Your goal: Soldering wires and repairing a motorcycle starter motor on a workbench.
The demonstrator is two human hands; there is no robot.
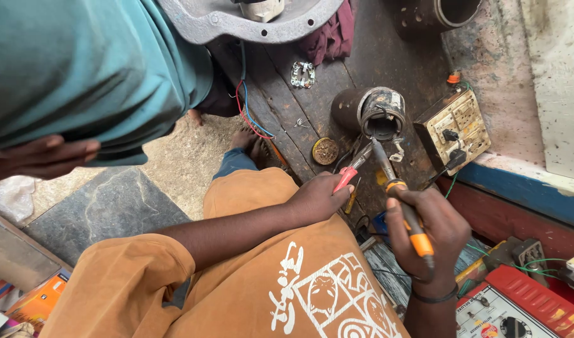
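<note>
Orange iron and red pliers at the coil

Orange-handled soldering iron (407,213) sits clamped in the right hand (434,235), tip at the wound coil (381,114) (on dark planks). Left hand (318,199) fingers wrap red-handled pliers (354,168), nose beside it.

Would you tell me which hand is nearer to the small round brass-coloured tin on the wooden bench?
Left. The left hand, holding red-handled pliers, sits just below the tin; the right hand, gripping the soldering iron, is farther right and lower.

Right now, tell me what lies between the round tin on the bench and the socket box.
In the head view, the wound cylindrical coil stands between the round tin and the socket box, with plier and soldering iron tips just below it.
</note>
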